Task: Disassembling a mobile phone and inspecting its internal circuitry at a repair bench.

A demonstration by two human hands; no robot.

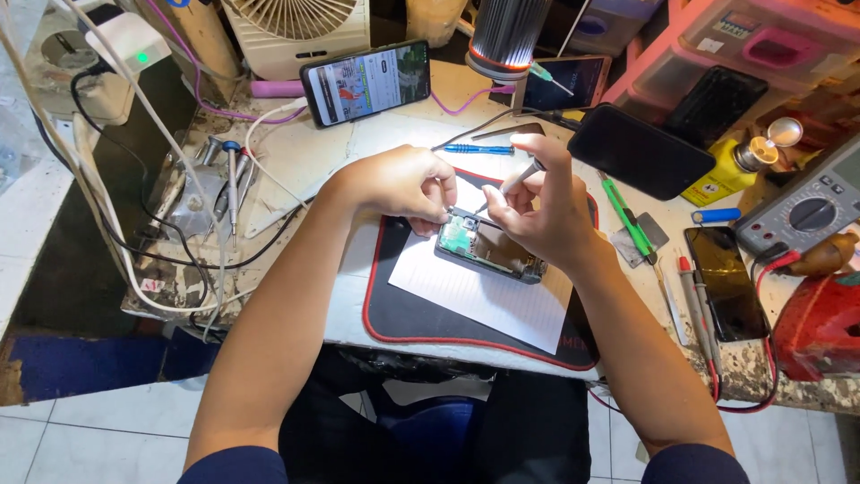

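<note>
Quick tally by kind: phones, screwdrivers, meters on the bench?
Phones: 6: opened phone under both hands, lit phone, phone by the lamp, black phone, phone in the pink tray, dark phone at right.
Screwdrivers: 4: one in the right hand, blue one, two at left.
Multimeters: 1.
Total: 11.
The left hand steadies the opened phone.

Opened phone (488, 246) on paper (475, 300), seemingly atop mat (403, 314)
</note>
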